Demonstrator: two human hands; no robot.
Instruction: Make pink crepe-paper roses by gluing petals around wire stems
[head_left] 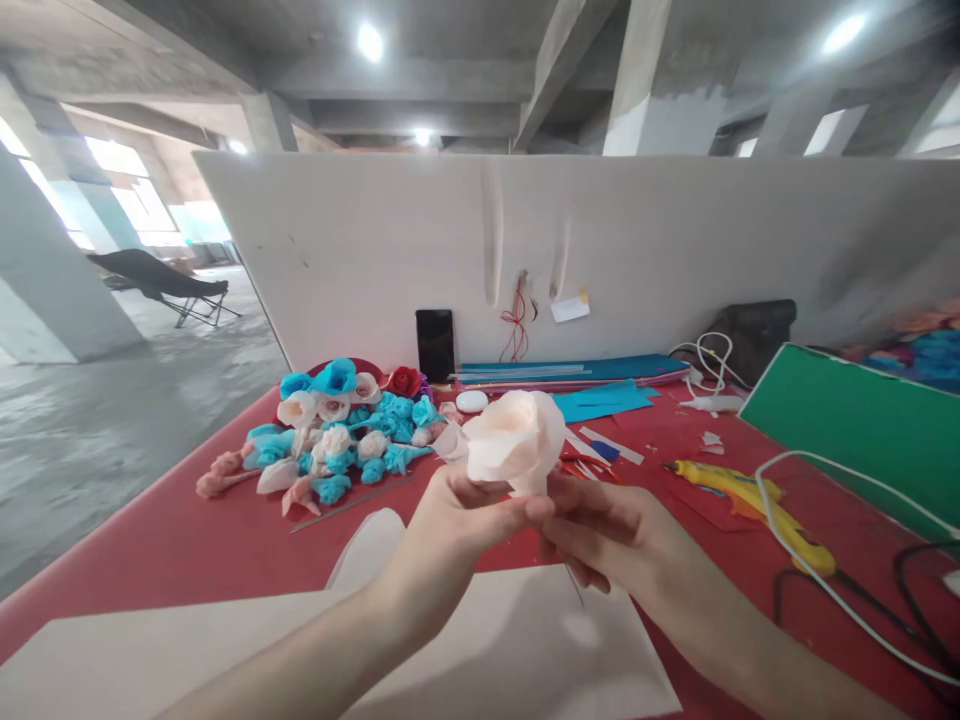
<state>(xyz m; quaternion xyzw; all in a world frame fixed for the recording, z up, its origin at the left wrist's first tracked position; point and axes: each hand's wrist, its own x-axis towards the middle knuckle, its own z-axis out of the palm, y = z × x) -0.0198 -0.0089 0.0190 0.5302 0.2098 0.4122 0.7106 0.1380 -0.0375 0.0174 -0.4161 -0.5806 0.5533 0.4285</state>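
A pale pink paper flower (514, 440) is held up over the table, its petals curled around a hollow centre. My left hand (472, 515) is closed on its base from the left, thumb pressed across the front. From the right, my right hand (600, 520) pinches the lower end of the flower close to my left thumb. A thin stem shows below my right fingers. Underneath lies a large sheet of pale paper (300, 650), with a rounded pale paper piece (367, 545) at its far edge.
Blue, white and pink paper flowers (337, 440) are heaped at the left. A yellow glue gun (757, 510) and white cable (825, 470) lie right, before a green board (862, 450). Blue paper (604, 400), a phone (435, 345) and a white case (471, 402) sit near the partition (360, 250).
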